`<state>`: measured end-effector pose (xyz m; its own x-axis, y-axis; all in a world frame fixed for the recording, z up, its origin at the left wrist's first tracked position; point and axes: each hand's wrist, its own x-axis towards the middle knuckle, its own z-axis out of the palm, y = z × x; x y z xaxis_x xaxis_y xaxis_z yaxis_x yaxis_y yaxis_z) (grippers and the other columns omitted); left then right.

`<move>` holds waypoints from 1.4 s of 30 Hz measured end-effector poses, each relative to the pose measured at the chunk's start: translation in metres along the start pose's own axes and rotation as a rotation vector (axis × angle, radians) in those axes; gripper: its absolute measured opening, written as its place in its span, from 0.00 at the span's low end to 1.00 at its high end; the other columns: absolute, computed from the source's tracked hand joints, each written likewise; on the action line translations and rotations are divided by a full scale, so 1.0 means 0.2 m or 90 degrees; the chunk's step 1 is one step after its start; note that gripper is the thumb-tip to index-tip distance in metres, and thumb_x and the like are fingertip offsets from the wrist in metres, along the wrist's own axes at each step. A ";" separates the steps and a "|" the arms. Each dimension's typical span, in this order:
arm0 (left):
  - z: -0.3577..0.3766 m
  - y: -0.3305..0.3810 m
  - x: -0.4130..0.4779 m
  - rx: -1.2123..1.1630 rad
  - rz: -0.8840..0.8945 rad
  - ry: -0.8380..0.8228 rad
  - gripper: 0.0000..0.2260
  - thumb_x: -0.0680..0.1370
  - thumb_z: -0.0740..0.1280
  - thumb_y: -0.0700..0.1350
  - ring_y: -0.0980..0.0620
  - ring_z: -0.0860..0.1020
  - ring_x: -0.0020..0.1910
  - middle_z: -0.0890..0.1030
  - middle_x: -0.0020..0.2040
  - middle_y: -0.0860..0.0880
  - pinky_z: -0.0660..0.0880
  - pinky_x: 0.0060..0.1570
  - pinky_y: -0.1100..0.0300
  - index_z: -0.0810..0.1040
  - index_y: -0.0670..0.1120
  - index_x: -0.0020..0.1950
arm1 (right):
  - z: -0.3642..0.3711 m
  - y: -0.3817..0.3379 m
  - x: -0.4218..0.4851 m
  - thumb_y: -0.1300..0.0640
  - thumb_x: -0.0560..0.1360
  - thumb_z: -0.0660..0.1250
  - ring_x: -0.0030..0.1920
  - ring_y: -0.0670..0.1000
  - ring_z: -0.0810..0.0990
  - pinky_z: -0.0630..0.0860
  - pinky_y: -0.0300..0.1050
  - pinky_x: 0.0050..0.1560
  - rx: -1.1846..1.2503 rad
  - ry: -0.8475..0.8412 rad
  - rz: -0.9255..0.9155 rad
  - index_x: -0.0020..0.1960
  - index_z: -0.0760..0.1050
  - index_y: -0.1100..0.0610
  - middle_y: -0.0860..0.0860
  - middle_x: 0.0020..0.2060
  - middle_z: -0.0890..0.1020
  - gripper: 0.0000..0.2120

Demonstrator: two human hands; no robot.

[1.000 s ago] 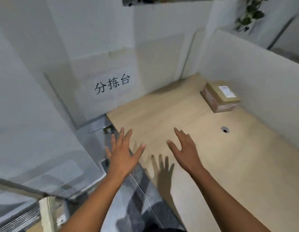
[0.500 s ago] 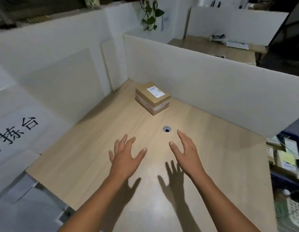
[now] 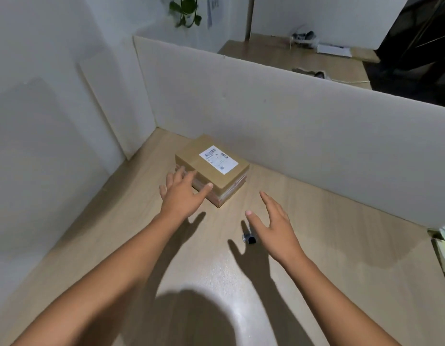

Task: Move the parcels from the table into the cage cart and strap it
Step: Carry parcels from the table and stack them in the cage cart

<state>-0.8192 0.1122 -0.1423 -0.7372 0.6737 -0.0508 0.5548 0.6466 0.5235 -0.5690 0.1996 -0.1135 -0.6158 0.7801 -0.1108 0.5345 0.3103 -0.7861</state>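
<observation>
A small brown cardboard parcel (image 3: pixel 212 168) with a white shipping label lies on the wooden table (image 3: pixel 316 245), close to the far corner where the white partitions meet. My left hand (image 3: pixel 181 193) is open with spread fingers right at the parcel's near left side, fingertips at its edge. A short way right of the parcel, above the table, my right hand (image 3: pixel 273 226) is open with straight fingers and touches nothing. The cage cart is out of view.
White partition boards (image 3: pixel 291 121) wall the table at the back and left. A small round cable hole (image 3: pixel 249 238) sits in the tabletop by my right hand. Another desk (image 3: pixel 303 58) with cables lies beyond the partition. Stacked items show at the right edge (image 3: pixel 443 245).
My view has swung from the sorting-table sign to the table's far corner. Both hands have reached forward; the left one has arrived at the parcel's side.
</observation>
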 end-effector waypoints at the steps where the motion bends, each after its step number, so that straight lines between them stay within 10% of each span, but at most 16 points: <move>1: 0.03 -0.01 0.14 0.019 0.018 -0.006 0.32 0.78 0.63 0.70 0.44 0.51 0.83 0.60 0.83 0.47 0.49 0.79 0.37 0.68 0.58 0.79 | 0.04 0.00 0.09 0.37 0.81 0.64 0.82 0.48 0.56 0.55 0.55 0.81 -0.009 0.004 -0.001 0.83 0.58 0.45 0.45 0.81 0.62 0.34; 14: 0.35 -0.12 0.83 0.201 0.081 -0.111 0.39 0.76 0.50 0.78 0.42 0.41 0.85 0.47 0.87 0.51 0.35 0.77 0.33 0.50 0.64 0.84 | 0.33 0.10 0.67 0.34 0.78 0.65 0.82 0.50 0.55 0.58 0.58 0.80 -0.012 0.026 0.036 0.83 0.55 0.43 0.46 0.81 0.61 0.38; 27: 0.38 -0.20 -0.65 0.082 0.162 -0.220 0.42 0.67 0.56 0.78 0.53 0.32 0.83 0.44 0.85 0.63 0.40 0.80 0.36 0.58 0.70 0.81 | 0.15 0.49 -0.25 0.28 0.70 0.71 0.83 0.50 0.53 0.58 0.61 0.80 -0.014 -0.169 0.156 0.83 0.49 0.37 0.43 0.83 0.55 0.50; 32: 0.40 -0.17 -1.35 -0.001 0.077 -0.198 0.44 0.66 0.60 0.78 0.54 0.30 0.81 0.37 0.82 0.65 0.45 0.81 0.42 0.57 0.68 0.81 | 0.10 0.62 -0.83 0.29 0.72 0.70 0.73 0.41 0.71 0.70 0.46 0.70 0.092 -0.262 0.161 0.78 0.57 0.27 0.32 0.74 0.69 0.38; 36: 0.46 -0.10 -1.88 -0.293 -0.256 -0.064 0.54 0.66 0.79 0.68 0.58 0.49 0.82 0.40 0.84 0.64 0.57 0.77 0.51 0.48 0.68 0.82 | 0.05 0.66 -1.19 0.36 0.77 0.70 0.64 0.38 0.80 0.75 0.49 0.68 0.189 -0.302 0.163 0.74 0.61 0.24 0.31 0.66 0.77 0.30; 39: 0.51 -0.01 -2.15 -0.510 -0.280 -0.049 0.37 0.73 0.79 0.58 0.61 0.79 0.65 0.76 0.74 0.55 0.79 0.59 0.63 0.62 0.68 0.75 | 0.01 0.64 -1.40 0.38 0.76 0.73 0.62 0.37 0.80 0.77 0.39 0.62 0.212 -0.308 0.142 0.73 0.61 0.23 0.31 0.64 0.79 0.32; 42: 0.48 0.01 -2.33 -0.563 -0.255 -0.023 0.36 0.71 0.78 0.63 0.58 0.83 0.60 0.82 0.64 0.63 0.78 0.57 0.57 0.66 0.67 0.75 | -0.04 0.62 -1.56 0.40 0.75 0.75 0.62 0.38 0.81 0.79 0.35 0.57 0.229 -0.312 0.101 0.74 0.62 0.25 0.33 0.64 0.79 0.33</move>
<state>-0.4371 -0.1651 -0.1991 -0.7874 0.4829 -0.3831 -0.2363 0.3375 0.9112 -0.3055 -0.0015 -0.1706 -0.7846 0.4353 -0.4414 0.4649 -0.0579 -0.8835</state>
